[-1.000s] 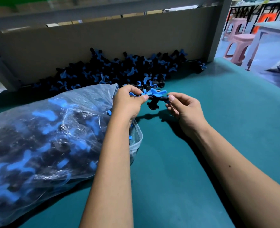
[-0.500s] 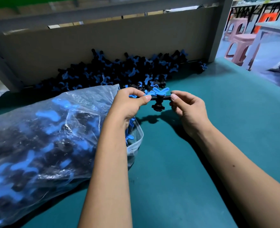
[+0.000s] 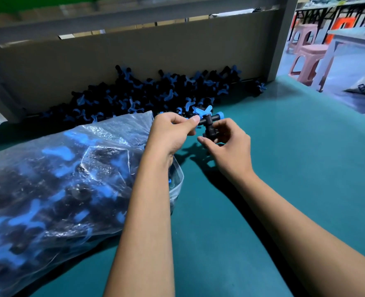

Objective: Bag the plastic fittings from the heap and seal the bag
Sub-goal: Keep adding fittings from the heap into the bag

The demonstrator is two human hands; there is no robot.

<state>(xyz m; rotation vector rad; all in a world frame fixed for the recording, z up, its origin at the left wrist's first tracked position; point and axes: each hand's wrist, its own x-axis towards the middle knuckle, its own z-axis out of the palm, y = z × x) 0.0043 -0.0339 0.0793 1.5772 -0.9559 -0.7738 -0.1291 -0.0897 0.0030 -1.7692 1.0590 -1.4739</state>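
Observation:
A black plastic fitting (image 3: 208,120) with a blue butterfly handle and a blue end cap is held just above the green table. My left hand (image 3: 173,131) pinches its left end between thumb and forefinger. My right hand (image 3: 227,144) curls its fingers round the fitting's lower black stem. Behind the hands a heap of black and blue fittings (image 3: 147,93) lies against the back board. To the left lies a clear plastic bag (image 3: 59,179), bulging with fittings, its open mouth beside my left wrist.
The green table top (image 3: 295,168) stretches right and toward me. A brown back board (image 3: 134,54) and a grey post (image 3: 282,39) wall off the far side. Pink stools (image 3: 306,58) and a white table stand beyond the table's right edge.
My right hand left the fitting's right end and dropped to its lower stem, which bares the blue end cap. My left hand keeps its pinch; the fitting shifted slightly right.

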